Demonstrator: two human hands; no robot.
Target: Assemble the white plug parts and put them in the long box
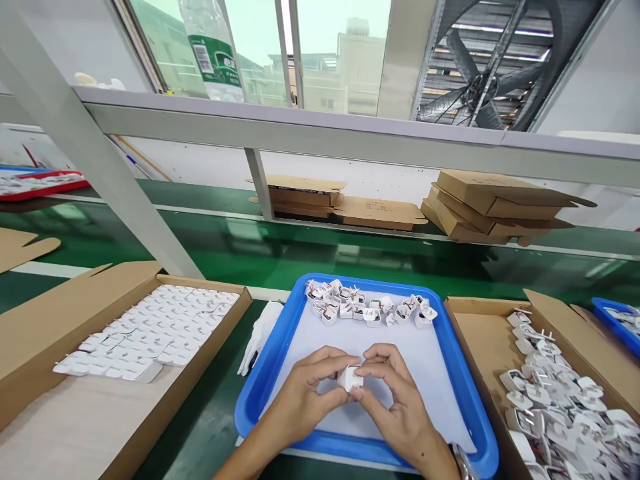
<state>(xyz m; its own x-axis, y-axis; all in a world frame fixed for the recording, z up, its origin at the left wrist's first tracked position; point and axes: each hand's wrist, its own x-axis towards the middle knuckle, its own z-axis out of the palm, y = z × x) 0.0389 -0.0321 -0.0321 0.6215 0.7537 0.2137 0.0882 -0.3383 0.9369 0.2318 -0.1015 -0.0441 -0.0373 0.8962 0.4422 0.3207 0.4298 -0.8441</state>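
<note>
Between the fingertips of both hands is a small white plug adapter (350, 379), held above the near half of a blue tray (465, 400). My left hand (313, 390) pinches it from the left, thumb below and fingers over the top. From the other side my right hand (397, 407) grips it with thumb and fingertips. Parts of the adapter are covered by the fingers. Along the tray's far side lie several open white adapter housings (373, 310) with red and dark wires showing. White lining covers the tray's floor.
At left, an open cardboard box (200, 363) holds neat rows of white adapters (165, 327). Another box (480, 320) at right contains loose white adapter parts (560, 393). A white glove (261, 333) lies beside the tray. Folded cartons (495, 200) rest behind, below a metal rail (350, 137).
</note>
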